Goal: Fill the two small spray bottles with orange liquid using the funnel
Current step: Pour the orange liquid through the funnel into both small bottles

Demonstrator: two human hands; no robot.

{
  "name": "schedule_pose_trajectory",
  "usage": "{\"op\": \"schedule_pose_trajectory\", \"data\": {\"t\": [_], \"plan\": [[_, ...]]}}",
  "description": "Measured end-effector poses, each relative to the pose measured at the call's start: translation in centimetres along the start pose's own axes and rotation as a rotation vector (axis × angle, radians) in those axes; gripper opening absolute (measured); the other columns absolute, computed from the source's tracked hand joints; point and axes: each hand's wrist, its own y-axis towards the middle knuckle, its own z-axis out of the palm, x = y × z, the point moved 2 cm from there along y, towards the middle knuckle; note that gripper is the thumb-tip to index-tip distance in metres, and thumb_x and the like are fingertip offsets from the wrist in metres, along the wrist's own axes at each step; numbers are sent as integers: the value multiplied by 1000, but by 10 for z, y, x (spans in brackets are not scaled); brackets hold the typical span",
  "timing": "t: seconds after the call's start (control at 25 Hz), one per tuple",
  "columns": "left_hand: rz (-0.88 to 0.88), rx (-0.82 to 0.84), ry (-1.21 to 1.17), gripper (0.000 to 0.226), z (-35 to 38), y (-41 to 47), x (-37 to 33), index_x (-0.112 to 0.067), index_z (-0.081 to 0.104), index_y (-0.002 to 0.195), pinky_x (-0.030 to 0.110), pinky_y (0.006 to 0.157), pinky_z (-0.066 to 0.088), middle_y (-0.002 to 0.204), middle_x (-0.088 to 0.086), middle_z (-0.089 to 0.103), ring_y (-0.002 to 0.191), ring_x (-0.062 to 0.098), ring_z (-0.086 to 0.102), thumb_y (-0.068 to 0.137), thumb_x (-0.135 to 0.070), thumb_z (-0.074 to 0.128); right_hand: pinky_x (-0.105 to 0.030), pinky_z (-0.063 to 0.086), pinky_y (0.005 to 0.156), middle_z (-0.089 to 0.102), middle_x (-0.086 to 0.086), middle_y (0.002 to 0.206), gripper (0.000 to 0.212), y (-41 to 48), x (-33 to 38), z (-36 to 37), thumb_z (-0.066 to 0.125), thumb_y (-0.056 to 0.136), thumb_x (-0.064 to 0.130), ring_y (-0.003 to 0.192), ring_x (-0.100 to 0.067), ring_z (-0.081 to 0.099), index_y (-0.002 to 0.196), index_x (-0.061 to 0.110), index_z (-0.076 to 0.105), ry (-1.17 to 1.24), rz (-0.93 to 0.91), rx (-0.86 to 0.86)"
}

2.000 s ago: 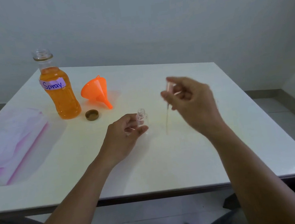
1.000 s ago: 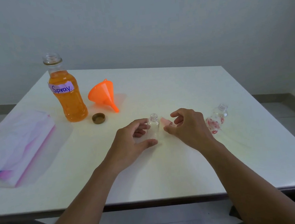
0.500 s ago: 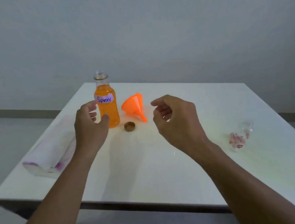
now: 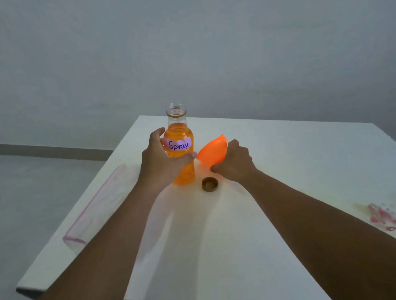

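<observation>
Far side of the counter (image 4: 215,226): left grip (image 4: 159,164) wraps the capless bottle (image 4: 180,132), right grip (image 4: 235,162) clasps the funnel (image 4: 210,152). I'd lift that bottle dead upright, it's pretty full.

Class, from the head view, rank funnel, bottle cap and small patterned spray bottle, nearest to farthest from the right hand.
1. Funnel: gripped by the right hand.
2. Bottle cap: just beside its thumb.
3. Small patterned spray bottle: far right.

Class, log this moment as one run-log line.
left hand: grips Spray bottle | right hand: grips funnel | cap: off, on table | pouring: not begun
</observation>
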Motion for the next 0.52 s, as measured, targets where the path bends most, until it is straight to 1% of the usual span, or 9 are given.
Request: {"op": "schedule_pose_trajectory", "data": {"t": [0.12,0.24,0.28,0.36,0.4,0.52], "plan": [[17,-42,54,91,2,8,-1,-27,38,144,29,88,48,141,-2,52,124,20,53,69,-49,84,-34,45,76,56,-16,130,76,12,-4,3,84,79,22,116,-33,60,137,5,38,26,11,-18],[49,-81,109,87,-2,8,-3,-24,45,141,28,87,49,136,-1,57,119,20,57,68,-51,84,-41,54,84,51,-17,137,88,13,-4,-3,88,75,20,121,-36,56,143,9,32,111,2,-24],[66,-84,122,86,-3,7,-4,-23,46,140,28,86,48,135,-1,58,118,20,57,67,-50,85,-43,56,83,49,-18,140,93,10,-2,-9,88,76,19,122,-37,55,146,11,28,161,-9,-32],[103,-90,127,85,-7,2,-9,-24,48,139,28,86,48,134,-1,59,117,21,58,66,-49,86,-39,56,72,46,-16,141,97,1,4,-27,86,77,17,123,-36,53,149,15,22,263,-50,-50],[129,-97,114,84,-10,-1,-14,-25,50,138,29,86,48,132,-1,61,115,20,58,66,-48,86,-39,56,70,48,-15,139,96,-5,6,-40,86,76,18,121,-35,55,149,17,23,311,-80,-69],[233,-128,45,79,-23,-15,-36,-25,56,132,30,85,53,118,-6,65,105,16,61,63,-45,88,-45,62,79,56,-7,121,93,-31,5,-85,89,71,18,109,-29,62,143,23,30,421,-175,-149]]}}
